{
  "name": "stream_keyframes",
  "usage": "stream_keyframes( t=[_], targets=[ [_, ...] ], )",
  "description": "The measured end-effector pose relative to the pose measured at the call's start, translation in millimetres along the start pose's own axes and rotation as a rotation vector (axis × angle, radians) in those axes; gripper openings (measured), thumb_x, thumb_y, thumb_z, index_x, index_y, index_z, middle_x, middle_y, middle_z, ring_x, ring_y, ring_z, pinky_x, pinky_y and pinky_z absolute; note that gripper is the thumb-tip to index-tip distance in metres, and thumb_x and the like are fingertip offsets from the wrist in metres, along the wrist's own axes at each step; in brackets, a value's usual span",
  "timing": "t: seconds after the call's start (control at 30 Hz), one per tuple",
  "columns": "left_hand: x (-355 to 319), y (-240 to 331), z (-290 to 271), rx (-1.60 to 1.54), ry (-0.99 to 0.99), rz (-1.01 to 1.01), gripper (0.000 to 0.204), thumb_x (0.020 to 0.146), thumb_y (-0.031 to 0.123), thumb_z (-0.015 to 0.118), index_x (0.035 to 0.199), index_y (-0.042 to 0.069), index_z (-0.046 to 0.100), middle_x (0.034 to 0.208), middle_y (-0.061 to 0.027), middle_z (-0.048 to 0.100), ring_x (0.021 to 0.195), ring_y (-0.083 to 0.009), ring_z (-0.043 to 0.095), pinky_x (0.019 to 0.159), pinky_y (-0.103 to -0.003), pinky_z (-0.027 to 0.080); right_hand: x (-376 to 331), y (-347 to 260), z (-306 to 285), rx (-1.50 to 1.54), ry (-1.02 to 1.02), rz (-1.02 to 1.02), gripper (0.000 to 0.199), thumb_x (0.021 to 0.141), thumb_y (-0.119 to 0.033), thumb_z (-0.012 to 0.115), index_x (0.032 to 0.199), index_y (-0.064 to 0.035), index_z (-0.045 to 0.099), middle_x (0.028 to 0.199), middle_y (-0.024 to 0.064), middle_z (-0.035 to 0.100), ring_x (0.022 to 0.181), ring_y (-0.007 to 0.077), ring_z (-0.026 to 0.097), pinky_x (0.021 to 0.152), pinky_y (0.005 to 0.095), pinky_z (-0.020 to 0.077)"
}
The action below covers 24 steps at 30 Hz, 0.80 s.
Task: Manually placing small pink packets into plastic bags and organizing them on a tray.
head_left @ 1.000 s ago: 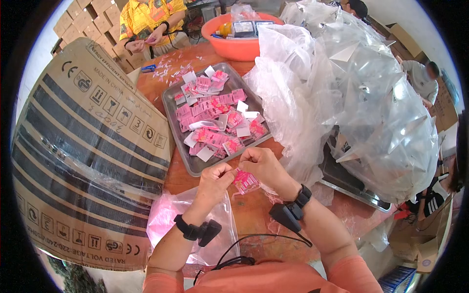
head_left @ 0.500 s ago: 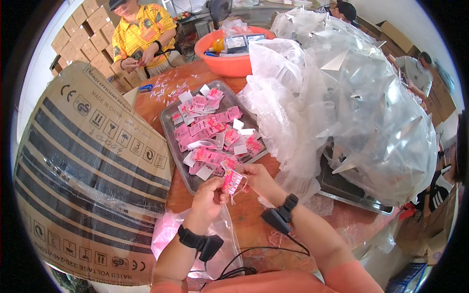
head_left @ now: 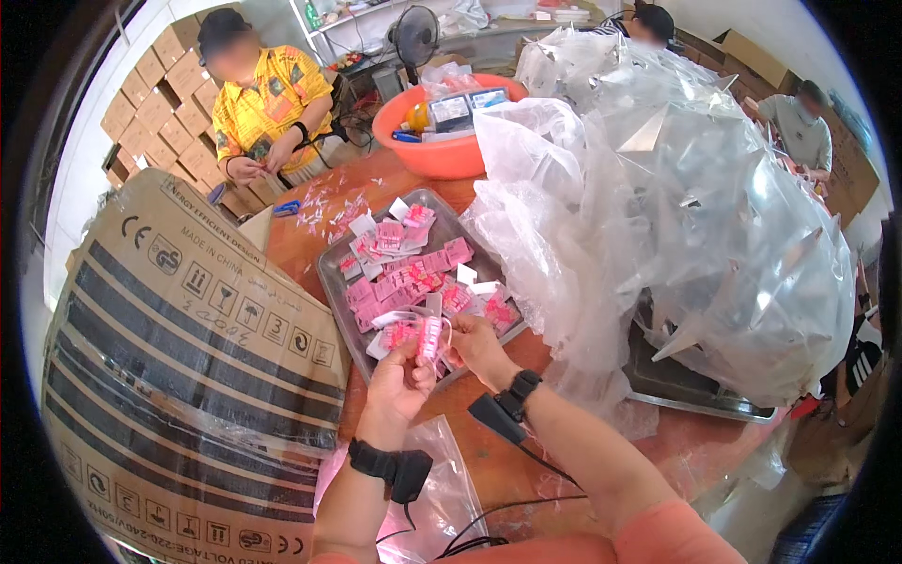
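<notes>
At the near edge of the metal tray (head_left: 331, 282), over the reddish counter (head_left: 526, 451): both of the person's hands meet on one small pink packet (head_left: 430, 336). Left hand (head_left: 399, 381) is closed, thumb and fingers pinching the packet's lower part from the left. Right hand (head_left: 477, 346) grips it from the right side, fingers curled in. Packet held roughly upright between them, just above the tray's front rim, in a clear wrapper as far as can be told. Dark bands on both wrists; a cable runs from the right one toward the lower edge.

Tray: shallow, grey, rectangular, set at a slant on the counter. Holds a loose heap of pink packets (head_left: 404, 277) mixed with a few white ones, overlapping, no order to them.

Right of the tray: a big pile of crumpled clear plastic bags (head_left: 676, 216), touching the tray's right side and covering much of the counter. A second tray's edge shows under the pile, lower right.

Left: a large flattened cardboard box (head_left: 178, 367) wrapped in film, leaning beside the counter, with printed symbols on it.

Below the hands: a clear plastic bag (head_left: 442, 489) lies on the counter between the forearms.

Far side: orange basin (head_left: 442, 150) with small boxes in it, behind the tray. A person in a yellow patterned shirt (head_left: 263, 108) sits beyond the counter, hands together on something small. Stacked brown cartons (head_left: 155, 89) behind that person. A fan (head_left: 415, 36) stands further back.
</notes>
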<state>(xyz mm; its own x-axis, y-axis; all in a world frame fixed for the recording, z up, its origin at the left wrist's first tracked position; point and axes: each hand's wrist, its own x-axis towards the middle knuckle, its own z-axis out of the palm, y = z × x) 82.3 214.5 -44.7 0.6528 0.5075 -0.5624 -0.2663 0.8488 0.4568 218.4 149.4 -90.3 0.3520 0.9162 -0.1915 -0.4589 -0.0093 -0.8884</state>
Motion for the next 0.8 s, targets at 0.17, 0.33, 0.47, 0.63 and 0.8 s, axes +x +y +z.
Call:
stream_keyframes(
  t=[0.17, 0.33, 0.47, 0.63, 0.8],
  targets=[
    [56.6, 77.2, -34.4, -0.101, 0.109, 0.233, 0.009, 0.088, 0.015, 0.052, 0.082, 0.008, 0.053, 0.062, -0.0008, 0.05, 0.047, -0.0103, 0.045, 0.043, -0.022, 0.037, -28.3, 13.1, 4.1, -0.015, -0.052, 0.166, 0.015, 0.088, -0.017, 0.057, 0.08, -0.0064, 0.051, 0.065, 0.0011, 0.053, 0.049, 0.0084, 0.048, 0.041, 0.0209, 0.0363],
    [89.3, 155.2, -32.1, -0.242, 0.098, 0.344, 0.009, 0.086, 0.013, 0.055, 0.078, 0.008, 0.054, 0.061, 0.0002, 0.05, 0.048, -0.0096, 0.044, 0.044, -0.023, 0.038, -92.7, 37.4, -22.0, -0.079, -0.172, 0.322, 0.015, 0.088, -0.017, 0.057, 0.079, -0.0047, 0.055, 0.07, 0.003, 0.058, 0.053, 0.0093, 0.052, 0.046, 0.0213, 0.0417],
    [98.4, 171.1, -38.8, -0.118, 0.29, 0.367, 0.011, 0.087, 0.014, 0.056, 0.077, 0.009, 0.055, 0.061, -0.0001, 0.05, 0.048, -0.0103, 0.044, 0.043, -0.022, 0.036, -117.1, 42.3, -34.0, -0.115, -0.092, 0.417, 0.013, 0.088, -0.015, 0.056, 0.085, -0.0023, 0.057, 0.071, 0.0037, 0.058, 0.056, 0.0094, 0.053, 0.05, 0.0217, 0.0431],
    [118.2, 183.4, -39.5, 0.049, 0.396, 0.442, 0.012, 0.084, 0.016, 0.06, 0.074, 0.011, 0.055, 0.06, 0.0005, 0.05, 0.046, -0.0098, 0.043, 0.041, -0.023, 0.033, -140.3, 47.1, -40.8, -0.095, 0.016, 0.495, 0.013, 0.089, -0.013, 0.055, 0.088, -0.0006, 0.057, 0.072, 0.0042, 0.058, 0.055, 0.0097, 0.053, 0.05, 0.023, 0.0443],
    [133.9, 194.6, -39.3, 0.497, 0.525, 0.611, 0.011, 0.081, 0.015, 0.061, 0.073, 0.01, 0.055, 0.058, -0.0003, 0.051, 0.043, -0.0095, 0.044, 0.037, -0.024, 0.034, -164.4, 81.8, -40.5, -0.075, -0.051, 0.592, 0.012, 0.089, -0.012, 0.053, 0.09, -0.0009, 0.058, 0.076, 0.0041, 0.058, 0.061, 0.0097, 0.053, 0.055, 0.0231, 0.045]
  ],
)
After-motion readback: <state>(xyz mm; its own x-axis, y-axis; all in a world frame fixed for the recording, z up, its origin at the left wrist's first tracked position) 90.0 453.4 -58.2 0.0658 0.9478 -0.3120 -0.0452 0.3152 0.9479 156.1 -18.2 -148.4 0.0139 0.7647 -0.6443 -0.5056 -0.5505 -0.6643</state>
